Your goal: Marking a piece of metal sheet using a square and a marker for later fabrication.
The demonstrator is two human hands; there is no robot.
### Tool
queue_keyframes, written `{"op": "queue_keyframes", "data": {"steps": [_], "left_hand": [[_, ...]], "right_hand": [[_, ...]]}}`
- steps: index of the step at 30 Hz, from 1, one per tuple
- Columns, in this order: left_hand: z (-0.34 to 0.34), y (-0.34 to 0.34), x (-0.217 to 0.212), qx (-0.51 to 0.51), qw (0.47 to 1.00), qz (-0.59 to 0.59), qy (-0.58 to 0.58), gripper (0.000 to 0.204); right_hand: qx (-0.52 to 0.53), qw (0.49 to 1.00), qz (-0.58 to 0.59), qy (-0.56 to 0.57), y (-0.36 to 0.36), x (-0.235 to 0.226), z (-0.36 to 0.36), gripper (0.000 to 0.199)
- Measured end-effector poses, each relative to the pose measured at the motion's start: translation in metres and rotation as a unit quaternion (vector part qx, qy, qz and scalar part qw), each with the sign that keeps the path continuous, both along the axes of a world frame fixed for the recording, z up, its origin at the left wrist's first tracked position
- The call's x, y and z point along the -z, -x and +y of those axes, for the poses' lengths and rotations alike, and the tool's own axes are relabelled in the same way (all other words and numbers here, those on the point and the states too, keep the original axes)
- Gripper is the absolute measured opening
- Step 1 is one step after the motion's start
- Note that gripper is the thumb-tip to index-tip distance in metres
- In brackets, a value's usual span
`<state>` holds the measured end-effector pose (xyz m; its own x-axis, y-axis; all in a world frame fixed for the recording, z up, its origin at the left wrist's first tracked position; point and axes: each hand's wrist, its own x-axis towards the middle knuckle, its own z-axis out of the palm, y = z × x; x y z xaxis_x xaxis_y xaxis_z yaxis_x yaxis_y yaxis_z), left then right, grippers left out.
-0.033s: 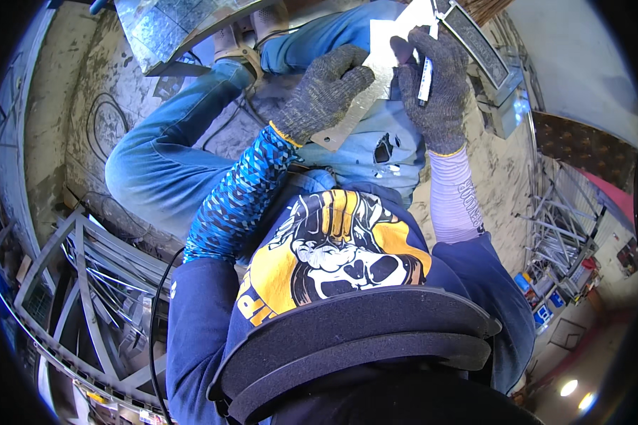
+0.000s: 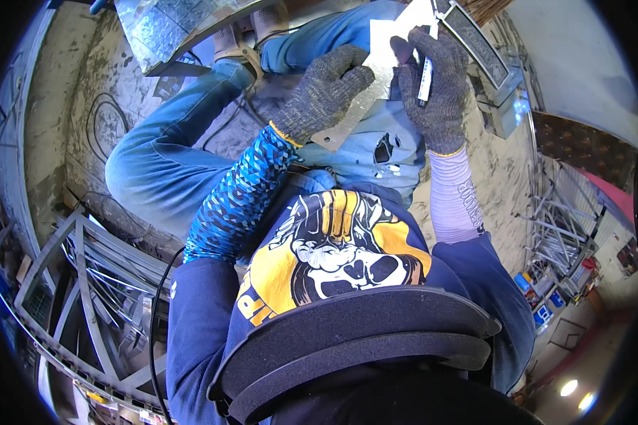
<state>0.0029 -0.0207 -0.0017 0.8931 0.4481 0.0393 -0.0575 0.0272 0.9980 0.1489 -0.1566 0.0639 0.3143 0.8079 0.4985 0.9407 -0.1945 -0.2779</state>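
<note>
The gloved left hand (image 2: 324, 92) lies flat, fingers spread, on a metal sheet (image 2: 367, 99) resting across the lap; the right hand (image 2: 432, 85) grips a marker (image 2: 424, 79) (tip hidden) near the sheet's far edge. Firm downward pressure would likely keep the line true.

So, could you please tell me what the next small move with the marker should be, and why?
Probably lower the marker tip onto the sheet-metal piece and draw the line. The right hand already grips the marker over the sheet, and the left hand lies flat on it, steadying it on the lap.
</note>
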Motion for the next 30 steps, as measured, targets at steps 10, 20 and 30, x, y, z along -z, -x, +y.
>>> {"op": "queue_keyframes", "data": {"steps": [10, 20, 30], "left_hand": [[0.0001, 0.0000, 0.0030, 0.004, 1.000, -0.004, 0.012, 0.026], [0.0001, 0.0014, -0.0043, -0.004, 1.000, -0.001, -0.008, 0.027], [-0.0002, 0.0011, -0.0008, -0.009, 1.000, -0.003, -0.012, 0.028]], "right_hand": [[-0.006, 1.000, -0.007, -0.008, 0.0003, -0.0002, 0.0024, 0.047], [0.000, 1.000, -0.006, 0.000, 0.0005, 0.0003, -0.0001, 0.047], [-0.012, 1.000, -0.022, -0.016, -0.0028, 0.0035, 0.0026, 0.043]]}}
